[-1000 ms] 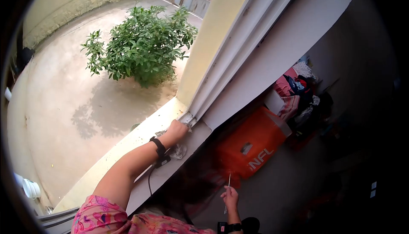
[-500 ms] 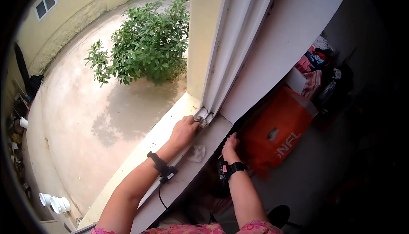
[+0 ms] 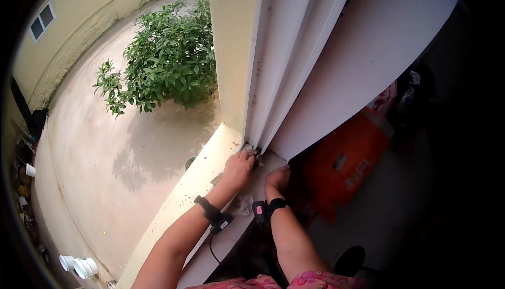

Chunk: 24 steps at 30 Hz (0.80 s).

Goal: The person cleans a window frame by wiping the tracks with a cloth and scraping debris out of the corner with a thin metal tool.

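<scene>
My left hand point(image 3: 239, 167) is closed on a crumpled grey-white wad point(image 3: 250, 150), a cloth or paper by its look. It presses the wad into the bottom corner of the white window frame point(image 3: 279, 62), where the track meets the sill. My right hand point(image 3: 277, 178) is at the inner edge of the window sill point(image 3: 271, 158), bent at the wrist; its fingers are turned away and mostly hidden. A crumpled whitish piece point(image 3: 244, 205) lies on the sill below my left forearm. Dark crumbs of dirt dot the sunlit outer ledge point(image 3: 194, 176).
Outside are a leafy shrub point(image 3: 168, 57), a concrete yard point(image 3: 79, 168) and white buckets point(image 3: 85, 268). Indoors, right of the sill, lies an orange bag point(image 3: 342, 168) with white letters. A cable hangs from my left wrist strap point(image 3: 210, 212).
The view has shifted closer to the frame corner. My left hand stays at the corner with the wad. My right hand has moved left, up to the sill's inner edge.
</scene>
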Tool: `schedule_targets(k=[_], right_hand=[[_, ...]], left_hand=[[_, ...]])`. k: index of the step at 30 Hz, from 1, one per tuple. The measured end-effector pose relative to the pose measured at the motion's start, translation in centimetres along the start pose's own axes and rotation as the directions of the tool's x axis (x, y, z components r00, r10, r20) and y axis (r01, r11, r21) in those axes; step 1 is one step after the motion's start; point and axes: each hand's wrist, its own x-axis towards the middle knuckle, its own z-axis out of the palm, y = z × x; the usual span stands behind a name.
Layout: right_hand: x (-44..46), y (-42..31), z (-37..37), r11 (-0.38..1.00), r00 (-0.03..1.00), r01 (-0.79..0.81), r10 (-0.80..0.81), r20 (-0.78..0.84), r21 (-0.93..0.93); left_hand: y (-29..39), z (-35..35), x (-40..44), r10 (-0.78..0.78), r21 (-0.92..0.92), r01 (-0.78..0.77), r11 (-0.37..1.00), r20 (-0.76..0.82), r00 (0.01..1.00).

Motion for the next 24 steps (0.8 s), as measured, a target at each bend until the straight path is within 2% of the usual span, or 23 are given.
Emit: schedule_targets(k=[3,5,7,9,11,12,14,20,24], right_hand=[[-0.2,0.0,0.0,1.000,1.000,0.001,-0.001,-0.003,-0.007],[-0.1,-0.1,0.2,1.000,1.000,0.005,-0.005,0.000,0.001],[0.0,0.2,0.4,0.999,0.999,0.043,-0.043,-0.003,0.007],[-0.3,-0.5,-0.2,1.000,1.000,0.009,-0.009,0.011,-0.002],[-0.3,-0.6,-0.4,1.000,1.000,-0.020,0.020,0.021,-0.013],[0.0,-0.4,-0.1,0.999,1.000,-0.008,0.009,0.024,-0.039],[0.2,0.1,0.3,0.998,1.000,0.003,-0.001,0.029,-0.067],[-0.1,-0.3,-0.2,0.996,1.000,0.004,-0.001,0.028,-0.089],[-0.2,-0.4,-0.3,0.995,1.000,0.006,-0.005,0.013,-0.097]], left_hand=[[0.0,-1.2,-0.5,-0.054,0.004,0.054,0.999,0.073,0.996],[-0.2,-1.9,-0.7,-0.039,-0.053,0.038,0.998,-0.023,0.999],[-0.5,-2.7,-0.9,-0.033,-0.041,0.034,0.999,0.017,0.999],[-0.8,-2.9,-0.9,-0.029,-0.033,0.030,0.999,0.055,0.998],[-1.1,-2.8,-0.4,-0.081,-0.057,0.097,0.994,0.226,0.971],[-1.0,-2.9,-0.1,-0.079,-0.059,0.095,0.994,0.227,0.971],[-0.6,-3.1,0.2,-0.105,0.013,0.107,0.994,0.328,0.939],[-0.2,-1.4,0.6,-0.072,0.212,0.025,0.977,0.219,0.973],[0.4,-0.2,1.1,-0.126,0.290,0.062,0.955,0.207,0.970]])
